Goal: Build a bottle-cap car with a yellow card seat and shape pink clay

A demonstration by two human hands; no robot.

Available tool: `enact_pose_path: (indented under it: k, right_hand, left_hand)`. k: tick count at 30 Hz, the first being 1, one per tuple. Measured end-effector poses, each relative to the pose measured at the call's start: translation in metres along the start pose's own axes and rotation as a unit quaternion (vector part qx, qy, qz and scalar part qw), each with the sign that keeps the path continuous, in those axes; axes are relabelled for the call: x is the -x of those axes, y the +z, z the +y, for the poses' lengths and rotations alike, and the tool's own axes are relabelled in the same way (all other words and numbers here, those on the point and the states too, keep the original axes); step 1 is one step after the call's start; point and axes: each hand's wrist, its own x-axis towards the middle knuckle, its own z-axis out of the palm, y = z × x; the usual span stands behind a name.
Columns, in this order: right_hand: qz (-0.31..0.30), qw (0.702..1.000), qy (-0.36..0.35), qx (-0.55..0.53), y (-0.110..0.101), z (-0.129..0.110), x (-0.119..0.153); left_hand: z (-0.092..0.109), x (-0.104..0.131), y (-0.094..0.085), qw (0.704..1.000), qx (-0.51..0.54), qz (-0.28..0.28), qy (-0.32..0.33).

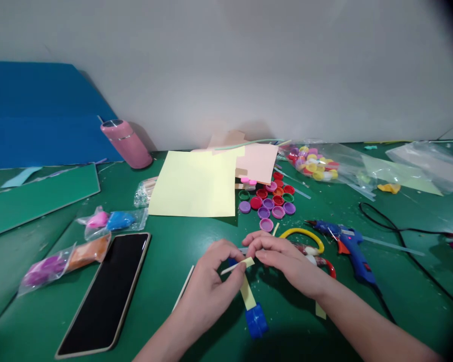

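Both hands meet low in the middle of the green table (173,246). My left hand (211,284) pinches a thin yellow paper strip (246,291) between thumb and fingers. My right hand (283,259) holds the same strip at its upper end, fingertips touching those of the left. The strip runs down to a blue bottle cap (256,322) lying on the table just below the hands. A second loose strip (183,294) lies left of my left wrist.
A phone (107,289) lies at the left, with bags of coloured clay (66,259) beside it. Yellow paper sheets (194,183), several loose bottle caps (272,201), a bag of caps (313,163), scissors (309,246) and a blue glue gun (353,249) with its cable lie behind and right. A pink bottle (126,143) lies at the back.
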Motion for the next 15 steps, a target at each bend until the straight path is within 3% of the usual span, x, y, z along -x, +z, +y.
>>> enact_pose_path:
  k: [7,12,15]
  right_hand:
    - [-0.011,0.999,0.032,-0.005,-0.0012,0.0001,-0.0030]
    - [0.028,0.995,-0.059,0.074,-0.0019,0.0031,0.0022]
    - [0.036,0.978,-0.126,0.163,-0.0011,0.0047,0.0036]
  left_hand:
    - [0.0024,-0.0015,0.0000,1.000,0.009,0.003,-0.001]
    - [0.0025,-0.0030,-0.0005,1.000,0.006,-0.006,0.003]
    - [0.0004,-0.0024,0.0006,1.000,0.005,0.001,0.017]
